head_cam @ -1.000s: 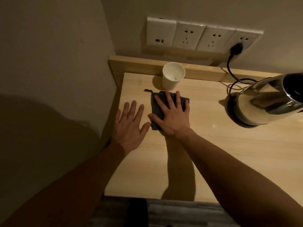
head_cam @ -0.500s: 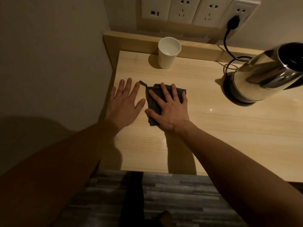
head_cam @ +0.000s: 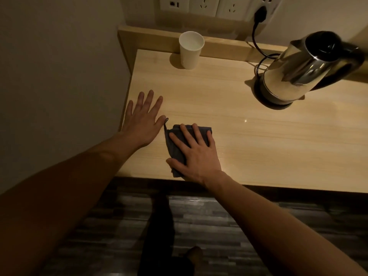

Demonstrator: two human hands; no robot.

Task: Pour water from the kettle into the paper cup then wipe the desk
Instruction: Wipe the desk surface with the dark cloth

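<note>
A white paper cup (head_cam: 190,51) stands upright at the back of the light wooden desk (head_cam: 258,140), against the raised back ledge. A shiny steel kettle (head_cam: 302,68) sits on its dark base at the back right. My right hand (head_cam: 197,154) lies flat, fingers spread, pressing a folded dark grey cloth (head_cam: 175,148) onto the desk near its front edge. The cloth's hanging loop points toward my left hand (head_cam: 142,122), which rests flat and empty on the desk by the left edge.
A black power cord (head_cam: 256,44) runs from a wall socket (head_cam: 260,11) down to the kettle base. A wall closes in the desk's left side. Small wet glints show on the wood right of the cloth. Dark plank floor lies below the front edge.
My right hand has drawn the cloth back from beside the cup toward the desk's front edge. My left hand stays flat by the left edge. The camera has tilted down.
</note>
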